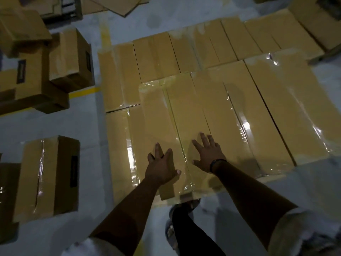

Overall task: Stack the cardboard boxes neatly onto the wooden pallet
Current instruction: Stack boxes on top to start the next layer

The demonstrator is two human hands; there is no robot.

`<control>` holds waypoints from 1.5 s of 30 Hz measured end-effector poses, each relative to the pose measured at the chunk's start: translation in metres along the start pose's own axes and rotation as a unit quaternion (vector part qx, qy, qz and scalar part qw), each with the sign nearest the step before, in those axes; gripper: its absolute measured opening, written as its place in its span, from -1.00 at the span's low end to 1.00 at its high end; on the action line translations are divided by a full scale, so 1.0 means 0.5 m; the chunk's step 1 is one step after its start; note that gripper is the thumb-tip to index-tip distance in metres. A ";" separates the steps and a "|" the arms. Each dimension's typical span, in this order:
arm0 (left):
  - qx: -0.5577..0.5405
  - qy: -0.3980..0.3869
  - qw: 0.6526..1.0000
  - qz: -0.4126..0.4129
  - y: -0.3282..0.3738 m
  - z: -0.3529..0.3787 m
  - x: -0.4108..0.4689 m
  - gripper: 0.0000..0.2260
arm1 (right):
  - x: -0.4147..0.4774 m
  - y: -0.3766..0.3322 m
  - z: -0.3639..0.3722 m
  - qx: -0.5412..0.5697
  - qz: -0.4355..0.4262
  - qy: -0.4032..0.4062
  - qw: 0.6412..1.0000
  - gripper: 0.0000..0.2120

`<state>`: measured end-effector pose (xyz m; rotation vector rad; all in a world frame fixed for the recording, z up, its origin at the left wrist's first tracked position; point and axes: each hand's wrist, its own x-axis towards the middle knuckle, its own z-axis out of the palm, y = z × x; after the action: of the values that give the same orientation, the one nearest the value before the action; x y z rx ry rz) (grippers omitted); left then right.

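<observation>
Several taped cardboard boxes lie packed side by side in a flat layer ahead of me, their tops shiny with clear tape. The nearest upper box (166, 115) stands a step higher than the lower boxes to its left (118, 148). My left hand (162, 167) presses flat on this box's near end, fingers spread. My right hand (207, 154), with a dark wristband, lies flat with straight fingers on the same box's right flap. More upper boxes (276, 108) sit to the right. The wooden pallet is hidden under the boxes.
Loose taped boxes stand on the grey floor at left: one near me (46, 174), a jumbled pile further back (55, 61). Flat cardboard sheets (114, 4) lie at the top. A yellow floor line (83, 92) runs at left. My foot (184, 206) is by the stack's near edge.
</observation>
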<state>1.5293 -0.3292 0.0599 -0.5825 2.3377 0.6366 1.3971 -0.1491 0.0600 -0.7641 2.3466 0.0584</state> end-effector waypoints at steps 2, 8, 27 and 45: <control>0.004 -0.001 1.000 0.000 0.002 0.026 -0.033 -0.10 | -0.044 0.009 0.027 0.011 0.009 -0.007 1.000 -0.16; -0.010 0.015 1.000 0.007 0.008 0.079 -0.164 -0.18 | -0.192 0.033 0.064 0.058 0.035 0.012 0.998 -0.16; -0.002 0.091 0.996 -0.015 0.067 0.168 -0.205 -0.08 | -0.263 0.131 0.128 0.006 -0.033 0.078 0.996 -0.27; 0.014 0.173 0.985 -0.025 0.032 0.227 -0.132 -0.03 | -0.191 0.168 0.224 -0.120 -0.096 0.189 0.970 -0.54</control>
<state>1.6186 -0.2361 0.0320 -0.7888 2.6381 0.5097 1.4749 -0.0049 0.0176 -1.2111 2.6395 0.1244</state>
